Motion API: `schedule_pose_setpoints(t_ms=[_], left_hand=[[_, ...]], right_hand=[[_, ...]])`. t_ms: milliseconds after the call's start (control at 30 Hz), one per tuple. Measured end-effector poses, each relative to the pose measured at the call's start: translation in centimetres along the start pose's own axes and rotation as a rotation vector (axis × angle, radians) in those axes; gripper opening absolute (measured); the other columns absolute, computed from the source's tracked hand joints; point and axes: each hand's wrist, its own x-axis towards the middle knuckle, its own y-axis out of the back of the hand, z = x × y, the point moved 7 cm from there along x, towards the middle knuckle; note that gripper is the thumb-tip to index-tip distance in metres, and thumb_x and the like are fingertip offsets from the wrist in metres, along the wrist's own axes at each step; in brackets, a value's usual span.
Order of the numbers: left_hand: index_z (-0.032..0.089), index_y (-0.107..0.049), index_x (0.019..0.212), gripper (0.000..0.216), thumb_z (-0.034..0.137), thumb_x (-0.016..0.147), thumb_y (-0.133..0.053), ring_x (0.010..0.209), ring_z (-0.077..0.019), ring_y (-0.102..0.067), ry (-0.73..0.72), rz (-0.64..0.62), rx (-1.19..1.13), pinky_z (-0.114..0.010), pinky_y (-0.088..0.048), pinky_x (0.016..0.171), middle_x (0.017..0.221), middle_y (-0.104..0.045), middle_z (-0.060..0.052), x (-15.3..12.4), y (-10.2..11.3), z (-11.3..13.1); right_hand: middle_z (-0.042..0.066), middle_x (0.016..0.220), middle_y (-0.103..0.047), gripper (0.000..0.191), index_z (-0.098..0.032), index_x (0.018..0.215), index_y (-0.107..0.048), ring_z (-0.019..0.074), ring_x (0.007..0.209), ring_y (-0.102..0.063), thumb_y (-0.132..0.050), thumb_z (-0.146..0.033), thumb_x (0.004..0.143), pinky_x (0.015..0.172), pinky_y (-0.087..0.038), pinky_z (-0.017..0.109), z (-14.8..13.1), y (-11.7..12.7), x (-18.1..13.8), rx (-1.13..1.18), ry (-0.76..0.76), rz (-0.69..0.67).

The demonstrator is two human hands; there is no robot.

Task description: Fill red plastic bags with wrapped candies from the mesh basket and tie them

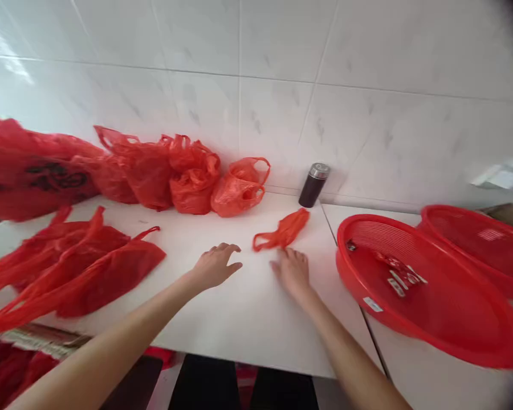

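Note:
A small crumpled red plastic bag (288, 229) lies on the white table (239, 324), its handle loop towards the left. Just below it is my right hand (293, 272), slightly blurred, thumb apart from the fingers. The index fingertip reaches the bag's lower edge; whether it touches is hard to make out. My left hand (216, 266) hovers over the table to the left, fingers apart and holding nothing. Farther left, several flat red plastic bags (111, 285) lie overlapping, handles spread.
Several filled red plastic bags (194, 182) stand along the tiled wall. A dark flask (313, 187) with a silver lid stands behind the small bag. At right, a large red basket (453, 307) holds small red-and-white packets (404, 276); another red basket (474, 239) is behind it.

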Motion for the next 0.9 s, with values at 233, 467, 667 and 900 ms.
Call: schedule_pose_setpoints(t_ms=[233,467,667,900], left_hand=[[0.027,-0.048,0.132,0.05,0.03,0.083,-0.051,0.105,-0.0282,-0.058,-0.002,0.082,-0.021,-0.036,-0.045,0.079,0.117,-0.063,-0.008,1.9,-3.9,4.2],[0.023,-0.056,0.115,0.033,0.023,0.091,-0.033,0.083,-0.0199,-0.061,0.122,0.303,-0.079,-0.03,-0.042,0.063,0.103,-0.063,-0.006,0.5,-1.8,1.6],[0.027,-0.061,0.11,0.029,0.024,0.088,-0.042,0.092,-0.0197,-0.06,0.007,0.323,-0.127,-0.032,-0.047,0.075,0.108,-0.056,-0.005,-3.3,0.4,3.2],[0.03,-0.065,0.108,0.025,0.031,0.092,-0.046,0.13,-0.0289,-0.04,-0.207,0.353,-0.156,-0.054,-0.036,0.103,0.146,-0.037,-0.007,-6.1,-2.3,9.0]], right_hand=[[0.005,0.101,-0.069,0.024,-0.023,0.111,-0.064,0.019,0.093,-0.062,-0.049,-0.027,0.093,0.083,-0.047,0.031,-1.1,0.9,-6.3,0.643,0.07,-0.005],[0.003,0.097,-0.063,0.016,-0.023,0.099,-0.059,0.0162,0.086,-0.063,-0.054,-0.036,0.092,0.074,-0.053,0.03,3.4,7.6,-8.2,1.284,-0.151,0.286],[0.0,0.089,-0.063,0.014,-0.025,0.099,-0.058,0.0113,0.072,-0.059,-0.059,-0.034,0.089,0.062,-0.048,0.023,5.1,8.8,-8.6,1.431,-0.263,0.513],[0.006,0.109,-0.068,0.021,-0.025,0.109,-0.061,0.0139,0.08,-0.063,-0.055,-0.034,0.091,0.069,-0.05,0.027,-0.4,7.3,-9.1,1.453,-0.232,0.225]])
